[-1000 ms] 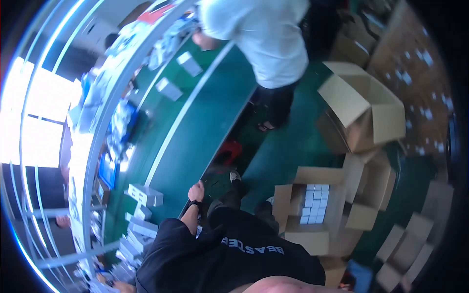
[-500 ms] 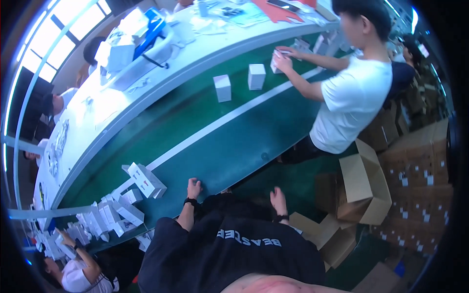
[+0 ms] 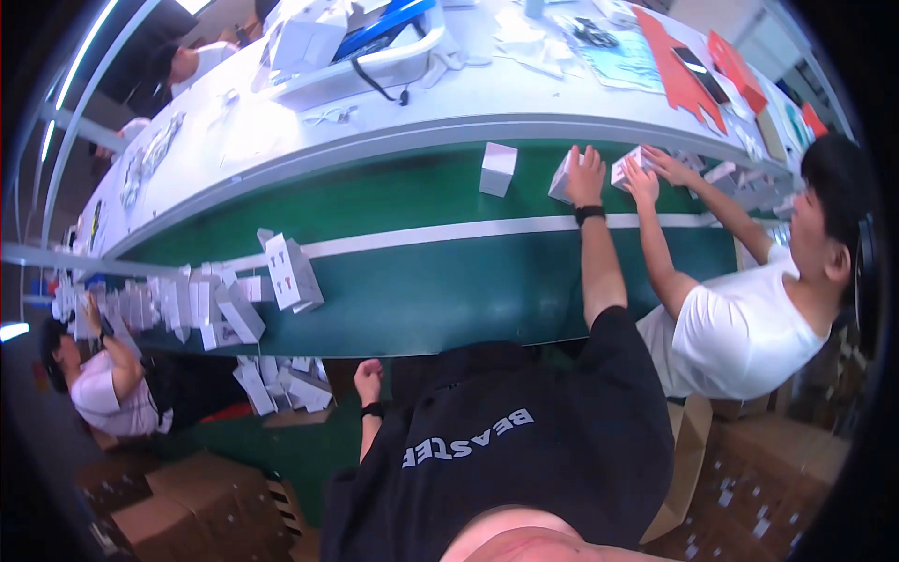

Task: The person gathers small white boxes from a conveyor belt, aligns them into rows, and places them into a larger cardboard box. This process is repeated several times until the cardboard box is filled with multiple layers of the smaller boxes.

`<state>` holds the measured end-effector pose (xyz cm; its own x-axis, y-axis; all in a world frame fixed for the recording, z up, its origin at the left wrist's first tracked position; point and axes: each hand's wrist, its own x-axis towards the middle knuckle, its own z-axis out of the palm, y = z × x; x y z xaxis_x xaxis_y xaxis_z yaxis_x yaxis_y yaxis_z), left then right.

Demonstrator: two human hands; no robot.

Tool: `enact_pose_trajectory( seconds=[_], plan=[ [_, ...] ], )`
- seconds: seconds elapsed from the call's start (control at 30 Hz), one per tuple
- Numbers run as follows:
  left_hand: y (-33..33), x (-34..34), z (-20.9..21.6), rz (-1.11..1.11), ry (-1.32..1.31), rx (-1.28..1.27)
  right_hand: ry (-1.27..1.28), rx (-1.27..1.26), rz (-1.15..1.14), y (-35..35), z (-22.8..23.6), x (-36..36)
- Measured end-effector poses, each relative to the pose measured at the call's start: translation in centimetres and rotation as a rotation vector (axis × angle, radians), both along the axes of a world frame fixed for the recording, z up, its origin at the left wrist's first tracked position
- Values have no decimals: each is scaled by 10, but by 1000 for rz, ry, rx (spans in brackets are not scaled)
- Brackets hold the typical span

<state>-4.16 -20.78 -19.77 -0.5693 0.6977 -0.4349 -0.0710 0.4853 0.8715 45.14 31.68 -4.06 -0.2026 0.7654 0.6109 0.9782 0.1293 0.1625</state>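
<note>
My right hand [image 3: 587, 176] reaches over the green conveyor with its fingers laid over the top and side of a small white box [image 3: 563, 181]. The hand hides much of that box. To its left stands another upright white box [image 3: 498, 170], untouched. To its right, a co-worker's two hands are on a third white box [image 3: 622, 169]. My left hand [image 3: 369, 380] hangs near the conveyor's front edge, fingers curled in, with nothing visible in them. Dark bands circle both my wrists.
Several white boxes [image 3: 234, 314] crowd the belt's left end, where another person [image 3: 117, 384] works. A white table [image 3: 431, 126] with a bin [image 3: 351, 89] runs along the far side. Brown cartons [image 3: 201, 506] stand behind at left, and more cartons [image 3: 758, 478] at right. The co-worker [image 3: 749, 318] stands close on my right.
My view has turned to the right. My right hand has risen from beside my body to the middle white box. My left hand has drawn back from over the belt to its front edge.
</note>
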Motion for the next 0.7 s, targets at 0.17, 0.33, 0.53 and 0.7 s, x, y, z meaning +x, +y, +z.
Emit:
enact_pose_trajectory(
  seconds=[0.17, 0.33, 0.53, 0.7],
  plan=[
    [-130, 64, 22, 550, -122, -207, 62, -751, 53, 35, 18, 6],
    [-207, 126, 13, 464, -202, -459, 120, -837, 311, 36, 26, -59],
    [-192, 109, -5, 326, -221, -372, 144, -861, 319, 23, 27, -131],
    [-136, 76, 2, 323, -183, -280, 248, -720, 264, 16, 11, -147]
  ],
)
